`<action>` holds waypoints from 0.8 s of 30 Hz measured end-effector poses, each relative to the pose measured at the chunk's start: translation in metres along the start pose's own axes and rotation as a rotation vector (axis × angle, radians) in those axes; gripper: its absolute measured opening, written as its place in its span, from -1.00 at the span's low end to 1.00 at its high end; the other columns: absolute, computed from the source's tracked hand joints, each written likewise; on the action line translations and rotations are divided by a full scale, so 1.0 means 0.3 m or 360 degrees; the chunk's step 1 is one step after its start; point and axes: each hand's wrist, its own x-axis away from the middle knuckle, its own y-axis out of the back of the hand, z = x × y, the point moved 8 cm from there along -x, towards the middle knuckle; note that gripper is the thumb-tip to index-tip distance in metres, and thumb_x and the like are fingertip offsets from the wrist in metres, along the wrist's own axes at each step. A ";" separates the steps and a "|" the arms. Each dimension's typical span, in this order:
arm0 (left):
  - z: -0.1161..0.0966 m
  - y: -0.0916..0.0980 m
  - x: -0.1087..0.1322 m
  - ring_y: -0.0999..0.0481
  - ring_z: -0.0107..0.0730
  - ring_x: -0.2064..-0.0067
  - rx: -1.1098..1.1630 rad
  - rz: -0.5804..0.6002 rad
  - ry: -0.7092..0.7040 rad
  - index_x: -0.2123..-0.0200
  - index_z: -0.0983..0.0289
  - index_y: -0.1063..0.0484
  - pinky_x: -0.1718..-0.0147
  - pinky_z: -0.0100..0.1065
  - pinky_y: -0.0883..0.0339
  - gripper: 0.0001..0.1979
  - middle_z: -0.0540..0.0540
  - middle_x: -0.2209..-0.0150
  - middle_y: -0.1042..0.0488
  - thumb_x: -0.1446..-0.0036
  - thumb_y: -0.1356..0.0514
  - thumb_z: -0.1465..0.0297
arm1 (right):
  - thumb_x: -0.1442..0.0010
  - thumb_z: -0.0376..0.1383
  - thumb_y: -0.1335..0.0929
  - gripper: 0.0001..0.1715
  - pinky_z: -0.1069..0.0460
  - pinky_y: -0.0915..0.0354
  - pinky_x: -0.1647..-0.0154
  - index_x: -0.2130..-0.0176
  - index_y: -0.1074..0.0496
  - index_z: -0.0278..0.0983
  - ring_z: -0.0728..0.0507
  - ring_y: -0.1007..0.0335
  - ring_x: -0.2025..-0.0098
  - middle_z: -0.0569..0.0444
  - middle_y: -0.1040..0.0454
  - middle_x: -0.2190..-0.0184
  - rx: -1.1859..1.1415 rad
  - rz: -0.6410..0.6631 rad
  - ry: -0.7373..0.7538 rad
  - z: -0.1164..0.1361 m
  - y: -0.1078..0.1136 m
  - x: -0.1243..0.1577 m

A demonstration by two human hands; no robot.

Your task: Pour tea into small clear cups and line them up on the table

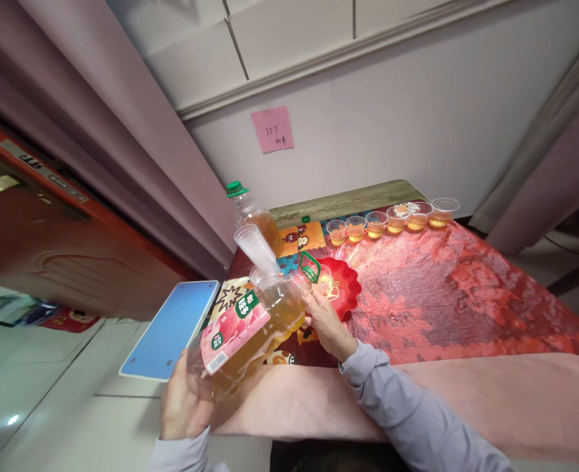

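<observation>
I hold a large clear juice bottle [254, 328] with a pink label, tilted over the near left side of the table. My left hand [185, 400] cups its base. My right hand [324, 318] grips it near the neck, where a green ring handle [311, 267] shows. Behind the neck lies a red scalloped tray [352, 292]. A tilted stack of clear plastic cups [257, 246] stands just beyond the bottle, its lower end partly hidden. Along the back edge, several clear cups [376, 226] stand in a row, each holding some amber liquid.
A second juice bottle [264, 226] with a green cap stands at the back left. A small green cap [305, 219] lies near the wall. A blue stool [171, 328] is left of the table. The red tablecloth [446, 301] looks glossy.
</observation>
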 end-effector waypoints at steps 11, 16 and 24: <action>-0.019 -0.040 0.037 -0.49 0.10 -0.35 -0.0147 -0.0100 -0.0006 -0.18 0.34 -0.62 -0.29 0.01 -0.45 -0.59 0.21 0.00 -0.74 -0.38 -0.15 0.38 | -0.21 0.24 -0.49 -0.37 0.07 -0.07 0.52 0.01 -0.55 -0.17 -0.01 -0.27 0.45 0.10 -0.53 0.31 0.0042 -0.0026 -0.0033 -0.011 0.012 -0.003; -0.006 -0.030 0.023 -0.55 0.18 -0.29 -0.0135 -0.0074 0.0057 -0.25 0.33 -0.58 -0.22 0.11 -0.51 -0.54 0.25 -0.04 -0.72 -0.37 -0.15 0.36 | -0.17 0.27 -0.50 -0.33 0.07 -0.18 0.48 0.02 -0.56 -0.17 -0.06 -0.40 0.39 0.06 -0.57 0.25 0.0013 -0.0017 -0.0032 -0.015 0.012 -0.006; -0.013 -0.034 0.026 -0.46 0.12 -0.37 -0.0198 -0.0094 0.0016 -0.14 0.33 -0.64 -0.26 0.03 -0.48 -0.59 0.22 -0.03 -0.73 -0.41 -0.11 0.33 | -0.17 0.26 -0.51 -0.33 0.09 -0.13 0.53 0.01 -0.55 -0.17 -0.01 -0.36 0.44 0.08 -0.59 0.26 0.0005 -0.0005 -0.0032 -0.013 0.010 -0.007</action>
